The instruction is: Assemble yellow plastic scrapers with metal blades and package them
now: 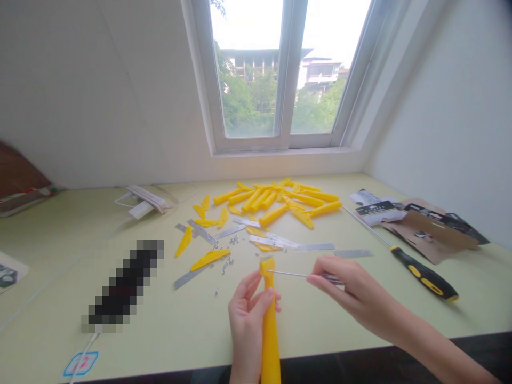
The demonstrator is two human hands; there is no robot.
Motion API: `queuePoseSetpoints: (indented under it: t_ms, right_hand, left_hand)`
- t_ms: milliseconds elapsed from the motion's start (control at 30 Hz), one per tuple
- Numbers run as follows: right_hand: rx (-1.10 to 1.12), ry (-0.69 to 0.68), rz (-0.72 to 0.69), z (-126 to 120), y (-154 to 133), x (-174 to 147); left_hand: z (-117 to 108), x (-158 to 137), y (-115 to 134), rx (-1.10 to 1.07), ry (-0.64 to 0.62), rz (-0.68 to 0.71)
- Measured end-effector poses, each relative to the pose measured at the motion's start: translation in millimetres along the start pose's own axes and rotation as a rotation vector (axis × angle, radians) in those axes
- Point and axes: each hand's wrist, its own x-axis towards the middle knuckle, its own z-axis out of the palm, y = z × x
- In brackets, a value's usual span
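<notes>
My left hand (252, 306) is closed around a yellow scraper handle (271, 341), which stands nearly upright at the table's front edge. A thin metal edge shows at the top of its head. In my right hand (348, 280) is a screwdriver (290, 273), held level, its tip touching the side of the handle's head. Fingers hide most of the screwdriver's grip. Beyond my hands lie loose silver screws (227, 262), flat metal blades (190, 278) and yellow head pieces (210, 258). Farther back is a pile of yellow handles (262, 199).
A larger black and yellow screwdriver (424, 274) lies at right, near cardboard packaging (434, 234). On the left are a pixelated dark object (126, 282) with a white cable (88, 345) and a white power strip (148, 199). A window (286, 74) rises behind the table (168, 336).
</notes>
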Motion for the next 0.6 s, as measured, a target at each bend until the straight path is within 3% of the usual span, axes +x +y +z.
queuePoseSetpoints:
  t_ms: [333, 467, 600]
  right_hand:
    - [0.593, -0.239, 0.193, 21, 35, 11]
    - [0.631, -0.214, 0.212, 24, 39, 15]
    - [0.456, -0.117, 0.178, 21, 46, 15]
  left_hand:
    - [9, 0, 2, 0.139, -0.004, 0.095]
    - [8, 2, 5, 0.158, 0.004, 0.077]
    - [5, 5, 5, 0.107, 0.017, 0.041]
